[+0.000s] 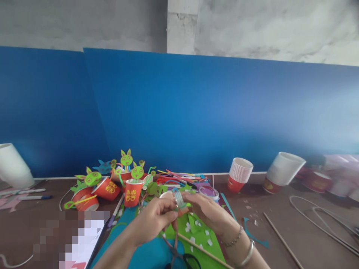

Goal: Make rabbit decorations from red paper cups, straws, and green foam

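Observation:
My left hand [153, 219] is closed, thumb and index finger pinched at the left side of a roll of clear tape [180, 199]. From the other side my right hand [206, 210] reaches over the roll with long fingers bent against it; its thumb is mostly hidden. A small orange piece [183, 212] shows between the hands, its kind unclear. Just behind the left fingers is a white cup rim [166, 195]. Below the hands, scissors [175, 254] lie on blue paper [131, 239], and a thin wooden stick [206, 252] crosses green paper [211, 231] strewn with white scraps.
Red paper cups [132, 193] with green cut-paper animal heads [137, 171] stand or lie at left. Coloured pipe cleaners [179, 178] lie at the back. Stacked cups [239, 175] and a bigger cup stack [284, 172] stand right, near a cable [316, 215]. A blue panel [196, 112] closes the back.

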Demonstrator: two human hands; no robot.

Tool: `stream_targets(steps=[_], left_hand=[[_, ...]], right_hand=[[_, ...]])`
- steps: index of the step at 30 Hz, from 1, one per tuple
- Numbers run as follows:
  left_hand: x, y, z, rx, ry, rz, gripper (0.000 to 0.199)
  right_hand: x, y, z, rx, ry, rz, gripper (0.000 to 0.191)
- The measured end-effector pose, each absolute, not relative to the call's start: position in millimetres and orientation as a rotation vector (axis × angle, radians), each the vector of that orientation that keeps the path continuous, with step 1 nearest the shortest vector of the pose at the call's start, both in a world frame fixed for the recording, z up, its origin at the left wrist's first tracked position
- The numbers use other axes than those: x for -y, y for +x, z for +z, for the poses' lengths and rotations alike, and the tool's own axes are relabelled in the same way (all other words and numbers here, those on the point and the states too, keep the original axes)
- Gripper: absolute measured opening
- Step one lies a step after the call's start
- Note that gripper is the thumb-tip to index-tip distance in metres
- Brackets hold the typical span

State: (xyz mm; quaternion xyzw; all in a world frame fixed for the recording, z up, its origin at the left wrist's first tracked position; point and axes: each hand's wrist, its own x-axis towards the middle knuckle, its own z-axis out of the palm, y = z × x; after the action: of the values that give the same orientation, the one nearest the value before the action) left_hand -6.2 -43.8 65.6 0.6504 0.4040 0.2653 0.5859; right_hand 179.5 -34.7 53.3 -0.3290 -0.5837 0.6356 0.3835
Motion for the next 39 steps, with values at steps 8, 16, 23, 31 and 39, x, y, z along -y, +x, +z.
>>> stream_targets(steps=[8, 16, 23, 31, 39], left_hand=[[45.0, 1.7, 62.2, -0.971, 1.594, 0.543, 0.025], [55.2, -2.3, 54.9, -0.942, 1.769, 0.401, 0.027], [49.4, 2.2, 51.5, -0.919, 1.648, 0.405, 0.036], [41.4, 3.8, 46.3, -0.993, 1.612, 0.400, 0.049], [36.7, 0.2, 42.3, -0.996, 1.628, 0.424, 0.042]], right_hand=[[31.8, 173.6, 39.1, 1.398, -0.988, 1.531, 0.020], [31.8, 164.3, 40.8, 1.147, -1.102, 1.596, 0.040], [36.1, 164.8, 49.6, 1.153, -1.083, 1.536, 0.033], [40.9, 166.3, 54.8, 1.300, -0.925, 1.489, 0.032], [48.0, 167.6, 62.0, 1.438, -1.003, 1.398, 0.029]])
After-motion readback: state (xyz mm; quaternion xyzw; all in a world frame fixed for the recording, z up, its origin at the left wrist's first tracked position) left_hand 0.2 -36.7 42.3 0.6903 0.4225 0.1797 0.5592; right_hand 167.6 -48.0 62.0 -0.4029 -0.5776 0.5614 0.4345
